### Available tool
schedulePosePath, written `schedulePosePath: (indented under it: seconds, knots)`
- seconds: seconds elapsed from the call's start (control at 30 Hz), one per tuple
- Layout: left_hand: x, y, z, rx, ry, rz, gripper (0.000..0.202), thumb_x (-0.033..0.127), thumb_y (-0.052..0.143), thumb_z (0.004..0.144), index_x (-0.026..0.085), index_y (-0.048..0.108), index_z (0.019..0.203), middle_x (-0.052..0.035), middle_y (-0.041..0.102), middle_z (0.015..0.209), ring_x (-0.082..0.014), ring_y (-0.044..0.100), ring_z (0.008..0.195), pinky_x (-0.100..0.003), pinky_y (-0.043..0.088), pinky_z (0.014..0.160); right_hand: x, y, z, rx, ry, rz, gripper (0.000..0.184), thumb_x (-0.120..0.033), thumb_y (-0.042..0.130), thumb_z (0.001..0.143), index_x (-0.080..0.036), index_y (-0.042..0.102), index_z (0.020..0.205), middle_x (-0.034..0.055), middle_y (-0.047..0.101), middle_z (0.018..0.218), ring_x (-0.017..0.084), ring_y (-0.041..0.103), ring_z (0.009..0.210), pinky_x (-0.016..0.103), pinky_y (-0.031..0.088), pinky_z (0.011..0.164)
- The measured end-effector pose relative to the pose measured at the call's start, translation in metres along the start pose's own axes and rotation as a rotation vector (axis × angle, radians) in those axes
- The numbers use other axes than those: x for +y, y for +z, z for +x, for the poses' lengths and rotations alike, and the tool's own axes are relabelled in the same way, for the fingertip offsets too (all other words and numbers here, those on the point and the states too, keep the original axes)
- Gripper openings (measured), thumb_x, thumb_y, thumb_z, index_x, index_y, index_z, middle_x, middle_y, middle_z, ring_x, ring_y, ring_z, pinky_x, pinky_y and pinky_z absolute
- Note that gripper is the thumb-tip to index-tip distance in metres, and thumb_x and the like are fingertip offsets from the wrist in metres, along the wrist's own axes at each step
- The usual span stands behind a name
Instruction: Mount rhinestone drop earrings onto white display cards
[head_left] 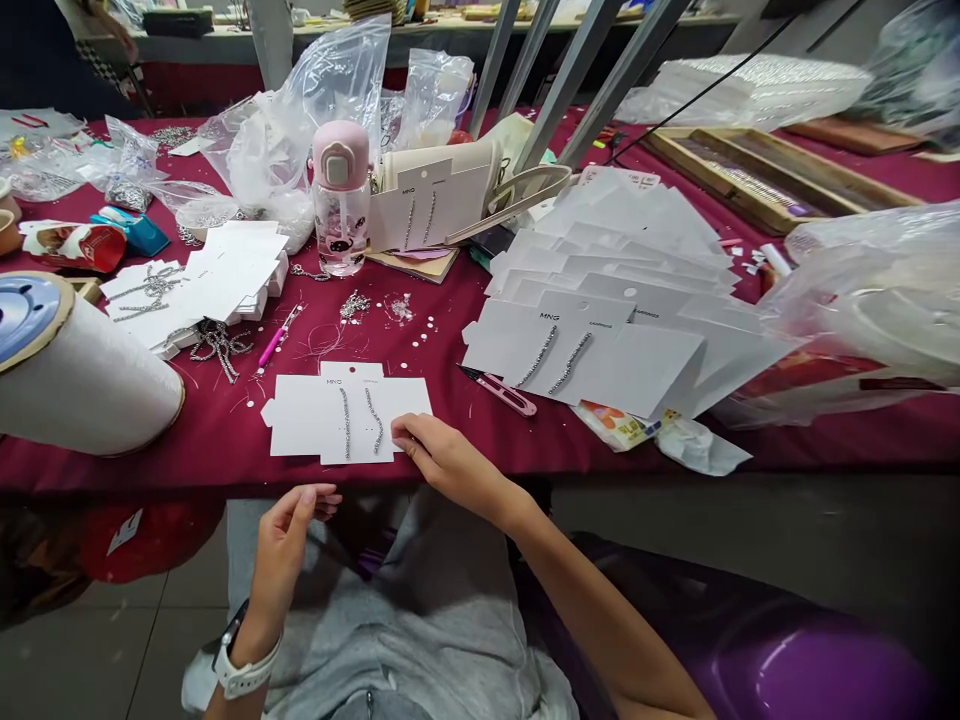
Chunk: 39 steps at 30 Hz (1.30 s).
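A white earring card (pixel 300 420) lies flat near the table's front edge, carrying a pair of silver chain earrings (pixel 346 425). At its right side, my right hand (pixel 442 455) has its thumb and fingertips closed on the card. My left hand (pixel 289 535), wearing a white-strapped watch (pixel 247 672), hovers just off the table edge below the card. Its fingers are loosely bent, the thumb apart from their tips, and nothing shows in them. Beyond the card lie a small pile of silver findings (pixel 355 306) and a pink pen-like tool (pixel 271 346).
Fanned, overlapping earring cards (pixel 600 270) spread at right, with a pink-handled cutter (pixel 510 393) before them. To the left are a large white spool (pixel 90 370), blank cards (pixel 232 265) and loose chains (pixel 217 345). A pink-lidded bottle (pixel 341 200) stands behind, near plastic bags (pixel 337 80).
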<state>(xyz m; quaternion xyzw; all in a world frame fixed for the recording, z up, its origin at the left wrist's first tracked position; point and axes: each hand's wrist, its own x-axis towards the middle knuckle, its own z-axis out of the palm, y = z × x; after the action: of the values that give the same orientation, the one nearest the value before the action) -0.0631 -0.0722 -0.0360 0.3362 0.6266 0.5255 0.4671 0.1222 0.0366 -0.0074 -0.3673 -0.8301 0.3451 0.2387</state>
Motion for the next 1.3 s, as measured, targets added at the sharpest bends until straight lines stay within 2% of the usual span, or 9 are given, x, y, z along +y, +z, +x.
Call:
schedulePosePath:
  seconds: [0.1, 0.33, 0.53, 0.7, 0.8, 0.9, 1.03, 1.13, 1.3]
  knots:
    - [0.003, -0.001, -0.001, -0.022, -0.01, 0.015, 0.035, 0.045, 0.057, 0.076, 0.013, 0.067, 0.084, -0.0071, 0.069, 0.08, -0.0136, 0.062, 0.075, -0.021, 0.05, 0.07, 0.0, 0.0, 0.0, 0.028, 0.004, 0.017, 0.008, -0.015, 0.041, 0.086, -0.017, 0.046, 0.079, 0.0017, 0.053, 0.075, 0.011, 0.046, 0.069, 0.023, 0.039, 0.067]
    - [0.032, -0.01, 0.002, -0.041, -0.13, -0.057, 0.055, 0.046, 0.061, 0.072, 0.011, 0.052, 0.113, -0.0123, 0.066, 0.097, -0.0127, 0.062, 0.059, -0.017, 0.045, 0.038, 0.0, 0.001, 0.004, 0.029, 0.055, 0.074, 0.007, -0.018, 0.043, 0.085, -0.018, 0.047, 0.08, 0.0004, 0.053, 0.074, 0.01, 0.047, 0.069, 0.023, 0.038, 0.067]
    - [0.053, -0.021, 0.009, -0.025, -0.194, -0.106, 0.064, 0.038, 0.062, 0.071, 0.017, 0.035, 0.125, -0.0129, 0.065, 0.1, -0.0134, 0.062, 0.052, -0.017, 0.043, 0.031, 0.002, -0.001, 0.004, 0.032, 0.089, 0.153, 0.006, -0.02, 0.044, 0.085, -0.018, 0.048, 0.08, -0.0014, 0.051, 0.072, 0.009, 0.045, 0.067, 0.021, 0.037, 0.065]
    - [0.053, -0.024, 0.014, -0.026, -0.18, -0.117, 0.055, 0.038, 0.062, 0.07, 0.018, 0.04, 0.117, -0.0039, 0.065, 0.079, -0.0088, 0.055, 0.044, -0.017, 0.045, 0.034, 0.002, -0.004, 0.003, 0.032, 0.131, 0.234, 0.009, -0.024, 0.045, 0.085, -0.018, 0.048, 0.079, -0.0026, 0.05, 0.07, 0.008, 0.044, 0.065, 0.019, 0.035, 0.063]
    - [0.051, -0.024, 0.016, -0.057, -0.187, -0.09, 0.035, 0.042, 0.064, 0.068, 0.015, 0.051, 0.086, 0.004, 0.054, 0.062, -0.005, 0.046, 0.039, -0.013, 0.038, 0.028, 0.003, -0.005, 0.003, 0.025, 0.143, 0.254, 0.01, -0.026, 0.045, 0.085, -0.018, 0.049, 0.079, -0.0028, 0.05, 0.069, 0.007, 0.043, 0.063, 0.019, 0.034, 0.06]
    - [0.053, -0.017, 0.019, -0.06, -0.137, 0.026, 0.032, 0.043, 0.061, 0.072, 0.014, 0.048, 0.071, 0.0067, 0.046, 0.056, -0.0011, 0.039, 0.034, -0.011, 0.034, 0.028, 0.004, -0.005, 0.003, 0.023, 0.142, 0.255, 0.011, -0.028, 0.045, 0.085, -0.018, 0.049, 0.08, -0.0027, 0.05, 0.069, 0.008, 0.042, 0.062, 0.019, 0.034, 0.06]
    - [0.058, 0.003, 0.026, -0.053, -0.009, 0.124, 0.041, 0.043, 0.064, 0.069, 0.016, 0.048, 0.095, -0.0013, 0.06, 0.079, -0.0108, 0.06, 0.056, -0.015, 0.044, 0.034, 0.005, -0.005, 0.004, 0.023, 0.133, 0.266, 0.012, -0.028, 0.045, 0.085, -0.018, 0.05, 0.08, -0.0024, 0.05, 0.069, 0.008, 0.043, 0.063, 0.02, 0.035, 0.061]
    - [0.061, 0.023, 0.033, -0.106, -0.012, 0.037, 0.069, 0.04, 0.067, 0.066, 0.019, 0.027, 0.118, -0.0101, 0.06, 0.103, -0.022, 0.065, 0.081, -0.019, 0.049, 0.036, 0.005, -0.005, 0.003, 0.043, 0.109, 0.269, 0.01, -0.026, 0.045, 0.085, -0.018, 0.05, 0.08, -0.002, 0.052, 0.072, 0.008, 0.046, 0.066, 0.02, 0.036, 0.065]
    - [0.063, 0.045, 0.044, -0.097, -0.01, 0.018, 0.078, 0.035, 0.07, 0.064, 0.02, 0.016, 0.117, -0.0108, 0.062, 0.099, -0.0228, 0.066, 0.076, -0.021, 0.051, 0.036, 0.004, -0.004, 0.001, 0.054, 0.058, 0.271, 0.009, -0.024, 0.045, 0.085, -0.018, 0.05, 0.08, -0.0013, 0.054, 0.073, 0.008, 0.048, 0.067, 0.02, 0.038, 0.066]
